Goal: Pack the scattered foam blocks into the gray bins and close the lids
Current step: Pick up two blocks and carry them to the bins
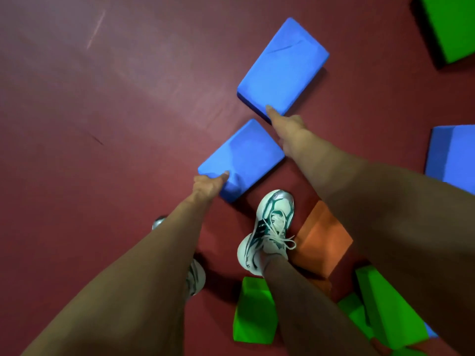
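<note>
The left hand (209,185) is clamped on the near corner of the closer blue foam block (241,159), thumb laid on top and the rest of the fingers tucked under the edge. Same deal for the right hand (285,129): the near corner of the farther blue foam block (282,66) is gripped, thumb pressed on the top face, other fingers hidden below. Both blocks are lying flat on the dark red floor mat (115,124), set apart by a small gap.

A white sneaker with green trim (270,232) is planted just behind the closer block. An orange block (321,237) is found right beside that shoe, and green blocks (253,310) are bunched near the bottom edge. A third blue block (452,155) is cut off at the right side, and another green block (452,27) is seen in the top right corner. No gray bin can be spotted from this angle.
</note>
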`<state>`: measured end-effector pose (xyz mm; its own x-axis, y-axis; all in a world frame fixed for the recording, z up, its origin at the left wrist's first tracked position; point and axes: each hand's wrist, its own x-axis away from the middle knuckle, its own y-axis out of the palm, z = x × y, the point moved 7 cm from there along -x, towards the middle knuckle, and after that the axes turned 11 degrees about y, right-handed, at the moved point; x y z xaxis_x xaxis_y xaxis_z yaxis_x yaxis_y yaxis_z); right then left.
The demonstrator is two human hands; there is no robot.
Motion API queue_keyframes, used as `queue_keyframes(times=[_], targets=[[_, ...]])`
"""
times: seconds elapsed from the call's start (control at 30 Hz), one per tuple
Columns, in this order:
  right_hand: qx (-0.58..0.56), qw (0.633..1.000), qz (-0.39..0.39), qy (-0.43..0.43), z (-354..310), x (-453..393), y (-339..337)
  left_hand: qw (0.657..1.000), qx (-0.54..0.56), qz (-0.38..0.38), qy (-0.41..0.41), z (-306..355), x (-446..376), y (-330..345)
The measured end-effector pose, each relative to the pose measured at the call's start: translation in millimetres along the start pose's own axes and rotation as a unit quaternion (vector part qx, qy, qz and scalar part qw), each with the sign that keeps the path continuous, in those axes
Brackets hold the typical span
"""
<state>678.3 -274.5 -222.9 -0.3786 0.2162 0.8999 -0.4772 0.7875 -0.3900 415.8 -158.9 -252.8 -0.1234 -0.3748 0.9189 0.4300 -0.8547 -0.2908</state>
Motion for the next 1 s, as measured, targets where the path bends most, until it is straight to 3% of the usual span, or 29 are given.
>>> queue_keyframes(times=[0.17,0.3,0.47,0.57,0.67,0.77,0.87,1.0], targets=[[-0.09,0.995,-0.017,0.048,-14.6,-60.9,24.4,0.996,0.082,0.031,-0.027,-20.2,-34.6,12.6],[-0.062,0.996,-0.043,0.042,-20.2,-93.9,35.2,0.982,0.191,0.011,-0.014,-20.4,-47.3,21.2],[-0.134,0.983,-0.11,0.055,-17.3,-73.1,40.8,0.966,0.248,-0.069,-0.004,-4.0,-32.7,16.0],[-0.145,0.985,-0.082,0.04,-21.3,-41.7,30.5,0.973,0.221,-0.061,0.038,20.5,-6.9,-11.3],[-0.113,0.993,0.031,0.018,-31.3,5.8,0.3,0.987,0.117,0.015,0.108,52.1,32.6,-71.2],[0.057,0.986,0.146,-0.061,-55.1,89.5,-35.6,0.972,-0.069,0.05,0.218,95.0,94.4,-143.6],[0.214,0.943,0.168,-0.194,-82.3,208.5,-50.7,0.945,-0.175,0.073,0.267,127.9,171.9,-218.2],[0.331,0.858,0.141,-0.368,-114.8,392.8,-38.6,0.931,-0.164,0.125,0.302,165.4,302.0,-322.5]])
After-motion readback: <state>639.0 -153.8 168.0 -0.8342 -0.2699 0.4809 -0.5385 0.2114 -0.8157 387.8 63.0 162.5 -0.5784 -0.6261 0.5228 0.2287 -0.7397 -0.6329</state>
